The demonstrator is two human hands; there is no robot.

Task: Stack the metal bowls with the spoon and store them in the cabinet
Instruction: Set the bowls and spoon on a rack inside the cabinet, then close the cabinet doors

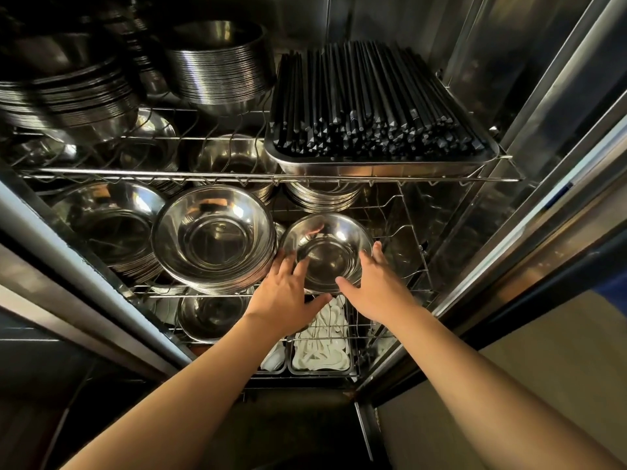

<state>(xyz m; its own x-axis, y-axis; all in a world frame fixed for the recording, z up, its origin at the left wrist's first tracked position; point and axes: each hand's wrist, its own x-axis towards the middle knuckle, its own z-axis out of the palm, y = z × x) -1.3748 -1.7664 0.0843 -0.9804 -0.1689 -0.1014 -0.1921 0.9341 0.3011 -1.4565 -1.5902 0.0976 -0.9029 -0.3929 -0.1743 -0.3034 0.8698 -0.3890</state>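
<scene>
At the left edge of the middle rack (190, 293), a wide stack of bowls (112, 228) is sitting. Next to it, a second stack (212, 237) is resting near the rack's front edge. Just to its right, the bowl (325, 252) is being set down at the right end of the same rack, inside the cabinet (509, 96). No spoon can be seen in it.

The left hand (288, 293) is being held spread, with its fingertips touching the bowl's left rim. The right hand (380, 286) is also being held spread, with fingers pressing on the right rim. The bowl is being steadied from both sides, not pinched.

To do this step well, the bowl should probably be pushed flat and slowly, so it is not tipped between the wires. It should be kept apart from the second stack, so nothing is knocked. Both hands should be let go together.

Below, white spoons (320, 351) are lying in a tray at the bottom rack's front edge.
</scene>
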